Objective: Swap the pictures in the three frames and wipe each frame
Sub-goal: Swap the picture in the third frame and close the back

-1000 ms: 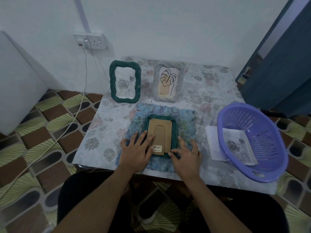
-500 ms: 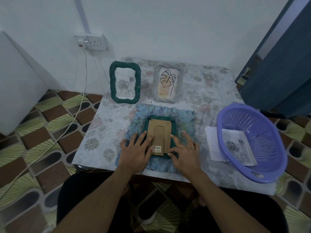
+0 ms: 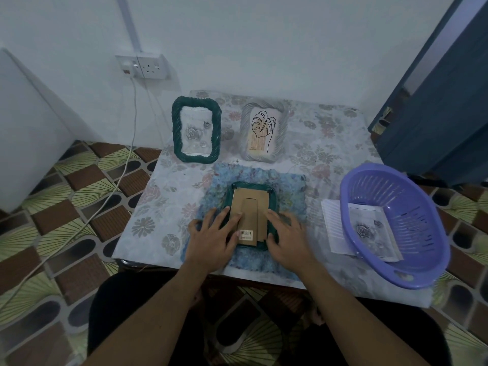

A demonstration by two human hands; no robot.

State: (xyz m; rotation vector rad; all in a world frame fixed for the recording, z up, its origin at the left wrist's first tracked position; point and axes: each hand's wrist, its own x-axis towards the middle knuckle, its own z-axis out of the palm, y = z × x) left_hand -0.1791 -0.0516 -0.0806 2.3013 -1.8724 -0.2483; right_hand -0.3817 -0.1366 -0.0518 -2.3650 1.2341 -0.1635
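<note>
A green frame [image 3: 272, 196] lies face down on a fuzzy blue cloth [image 3: 287, 186], its brown cardboard back [image 3: 250, 204] up. My left hand [image 3: 211, 237] lies flat on the frame's left edge, fingers reaching onto the cardboard. My right hand [image 3: 286, 237] lies flat on the frame's right edge, thumb at the lower corner. At the back stand a green frame with a rose picture [image 3: 196, 129] and a grey frame with a leaf drawing [image 3: 262, 132].
A purple plastic basket [image 3: 390, 223] sits at the table's right, over loose paper pictures [image 3: 335, 228]. The small table has a floral cover [image 3: 324, 143]. A wall socket [image 3: 148, 66] with a white cable [image 3: 126, 159] is at the left. A blue door [image 3: 443, 107] stands right.
My right hand has moved up and left from the frame's lower corner onto its right edge. The left hand has stayed on the left edge.
</note>
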